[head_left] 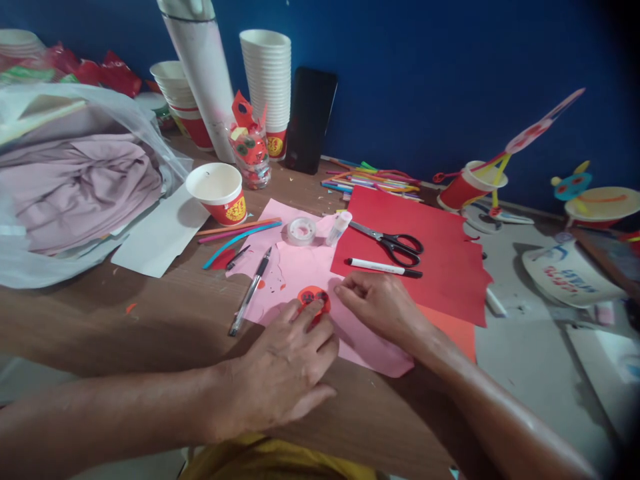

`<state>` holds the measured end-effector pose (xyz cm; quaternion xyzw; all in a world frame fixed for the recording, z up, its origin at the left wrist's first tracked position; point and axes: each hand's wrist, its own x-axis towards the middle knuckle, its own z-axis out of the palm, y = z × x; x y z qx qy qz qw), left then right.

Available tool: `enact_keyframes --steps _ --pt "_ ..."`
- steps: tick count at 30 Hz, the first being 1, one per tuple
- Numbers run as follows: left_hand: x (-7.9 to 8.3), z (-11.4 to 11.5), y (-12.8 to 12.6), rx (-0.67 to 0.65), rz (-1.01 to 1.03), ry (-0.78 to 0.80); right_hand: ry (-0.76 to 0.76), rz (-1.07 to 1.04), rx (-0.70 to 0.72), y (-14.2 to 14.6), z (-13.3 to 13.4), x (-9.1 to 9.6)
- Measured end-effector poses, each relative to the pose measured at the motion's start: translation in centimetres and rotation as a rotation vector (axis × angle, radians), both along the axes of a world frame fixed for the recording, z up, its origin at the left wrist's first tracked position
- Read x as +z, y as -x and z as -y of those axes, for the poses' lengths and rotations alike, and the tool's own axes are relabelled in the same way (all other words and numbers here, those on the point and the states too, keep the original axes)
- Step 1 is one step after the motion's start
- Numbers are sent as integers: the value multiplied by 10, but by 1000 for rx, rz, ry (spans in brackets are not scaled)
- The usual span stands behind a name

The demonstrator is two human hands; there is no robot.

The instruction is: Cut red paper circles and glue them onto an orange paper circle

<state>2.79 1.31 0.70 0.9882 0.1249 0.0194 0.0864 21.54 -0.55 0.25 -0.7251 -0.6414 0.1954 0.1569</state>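
A small red paper circle (313, 297) with dark spots lies on a pink paper sheet (300, 267). My left hand (285, 367) rests on the pink sheet, its fingertips pressing on the circle's near edge. My right hand (377, 307) lies just right of the circle, fingers curled in a pinch on the pink sheet; what they hold, if anything, is too small to make out. Beyond the right hand lie a white marker (384, 267) and black-handled scissors (393, 243) on a red paper sheet (425, 260).
A pen (250, 292), a tape roll (301, 231), a glue tube (339, 227) and coloured straws (240, 237) lie nearby. A red-and-white paper cup (220, 192), stacked cups (267, 80), a phone (310, 120) and a plastic bag of cloth (75, 180) stand behind and left. Paper crafts (475, 183) sit right.
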Motion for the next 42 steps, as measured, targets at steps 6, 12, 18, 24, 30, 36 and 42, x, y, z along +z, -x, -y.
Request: enact_keyframes --steps 6,12,18,24,30,36,42 --pt "1 -2 -2 3 -9 44 -173 -58 177 -12 13 -12" --pt "2 -1 -3 22 -4 48 -363 148 435 -10 19 -28" --pt "0 2 -2 55 24 60 -395 344 460 -5 18 -29" --pt "-1 5 0 59 13 38 -362 348 477 -2 18 -25" --pt "-1 6 0 56 7 4 -279 332 462 3 20 -23" --pt "0 5 -1 34 -16 -29 -277 347 463 6 22 -22" --pt "-2 7 -1 34 7 -58 -334 351 447 7 23 -21"
